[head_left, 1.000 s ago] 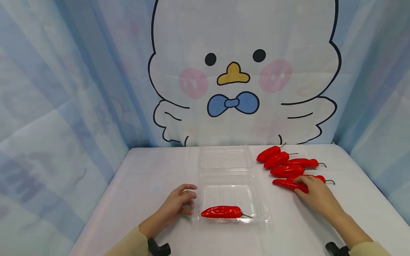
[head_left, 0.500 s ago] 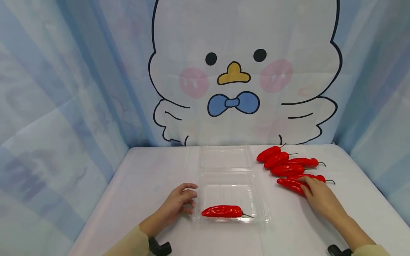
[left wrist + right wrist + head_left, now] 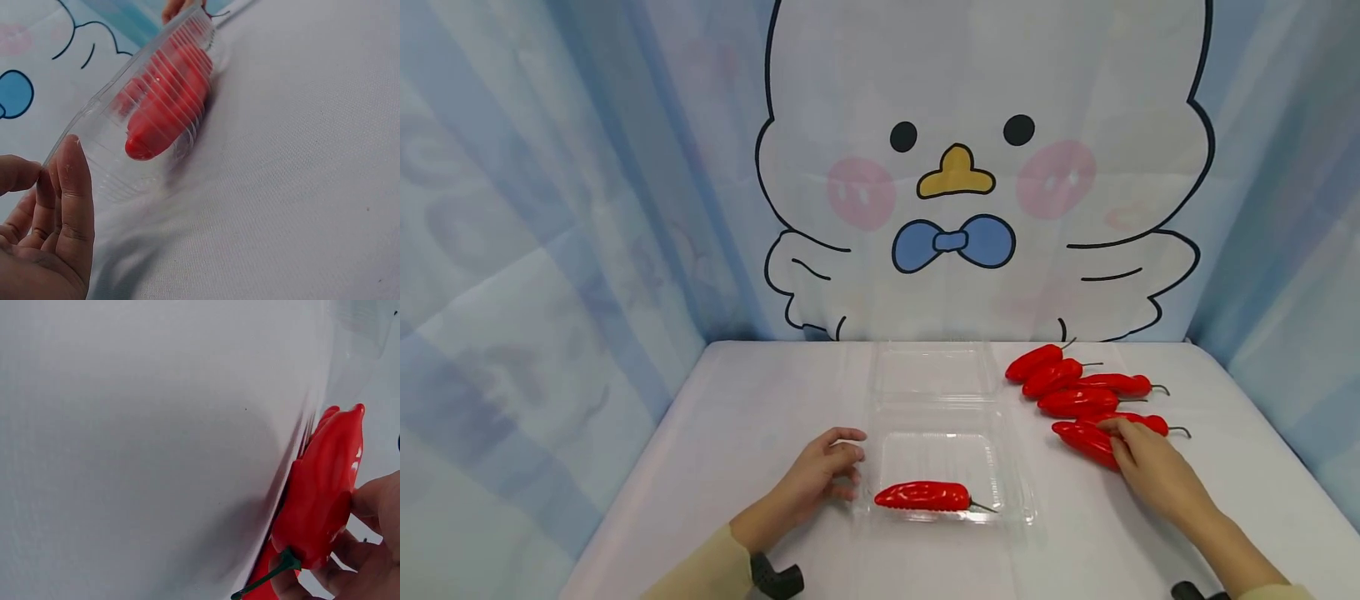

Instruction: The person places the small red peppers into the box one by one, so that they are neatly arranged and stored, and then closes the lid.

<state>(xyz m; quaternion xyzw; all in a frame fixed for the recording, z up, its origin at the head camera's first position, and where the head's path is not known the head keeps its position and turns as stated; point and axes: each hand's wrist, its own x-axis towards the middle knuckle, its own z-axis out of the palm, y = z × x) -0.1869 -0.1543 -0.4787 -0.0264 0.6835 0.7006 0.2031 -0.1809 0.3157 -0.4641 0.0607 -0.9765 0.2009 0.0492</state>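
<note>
I watched the right hand (image 3: 1161, 475) holding a red pepper (image 3: 1084, 442), thumb and fingers round its stem end, with the tip pointing left and away; from my remote feed I couldn't quite judge whether it was clear of the table (image 3: 775, 392). Just beyond it, on the right, lay five loose peppers (image 3: 1077, 403), bunched together with their stems mostly to the right. Farther left, the left hand (image 3: 820, 475) pinched the left rim of a clear container (image 3: 940, 454) between thumb and finger, as my left wrist view showed. That container stood open, its lid (image 3: 934, 371) laid back on the far side, and one pepper rested inside (image 3: 922, 496) along the near wall, stem to the right. At the far edge I saw a cloth backdrop (image 3: 985, 75) printed with a bow-tied cartoon bird.
</note>
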